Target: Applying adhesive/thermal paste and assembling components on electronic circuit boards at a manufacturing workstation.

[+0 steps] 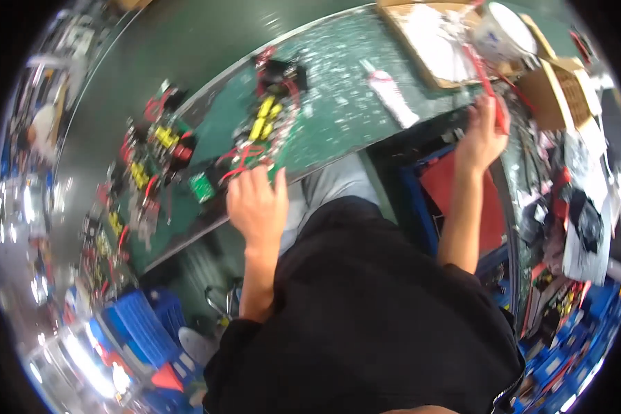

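Note:
My left hand (257, 207) is at the near end of a circuit board (265, 124) with yellow parts and red wires. Its fingers are bent over the board's near edge and seem to grip it; the fingertips are blurred. Out to the right, my right hand (481, 138) is raised beside the bench edge, closed around a long red tool (488, 86) whose kind is smeared by motion. A white tube with red marks (393, 99) lies on the green bench top (338, 65) between the hands.
More wired boards (141, 169) stand at the left, near a small green board (201, 187). At the far right are a shallow cardboard tray (410, 45), a white round container (504, 34) and a cardboard box (557, 93). Blue bins (141, 324) sit lower left.

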